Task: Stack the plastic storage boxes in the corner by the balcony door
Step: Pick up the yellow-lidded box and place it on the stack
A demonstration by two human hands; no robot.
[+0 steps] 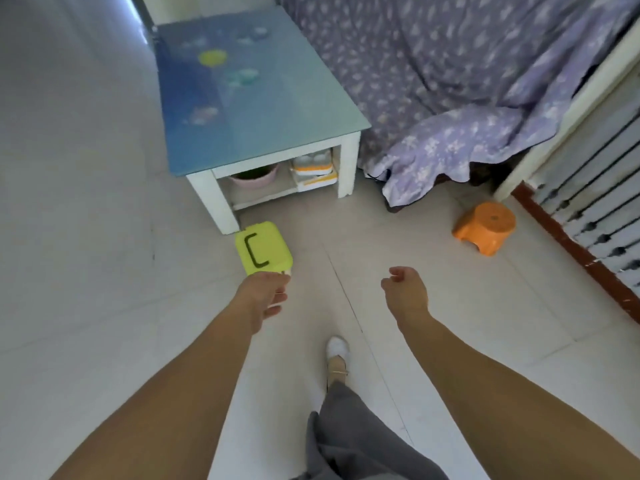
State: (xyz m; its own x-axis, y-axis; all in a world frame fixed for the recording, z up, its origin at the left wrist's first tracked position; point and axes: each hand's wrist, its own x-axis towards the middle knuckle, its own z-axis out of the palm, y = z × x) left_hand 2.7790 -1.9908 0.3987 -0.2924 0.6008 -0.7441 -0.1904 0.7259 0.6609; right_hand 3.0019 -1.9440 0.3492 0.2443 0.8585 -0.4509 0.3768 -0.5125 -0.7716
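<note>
Touching the left hand's (266,294) far side, a lime-lidded storage box (263,249) is seen by the bench (259,116) leg; whether it is gripped cannot be told. The right hand (405,289) is curled loosely, empty.

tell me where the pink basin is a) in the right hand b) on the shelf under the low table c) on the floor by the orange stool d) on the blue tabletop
b: the pink basin sits on the shelf under the low table, left of the orange and white boxes.

Both bare arms stretch forward, left hand (266,294) curled under, right hand (405,289) loosely curled.
</note>
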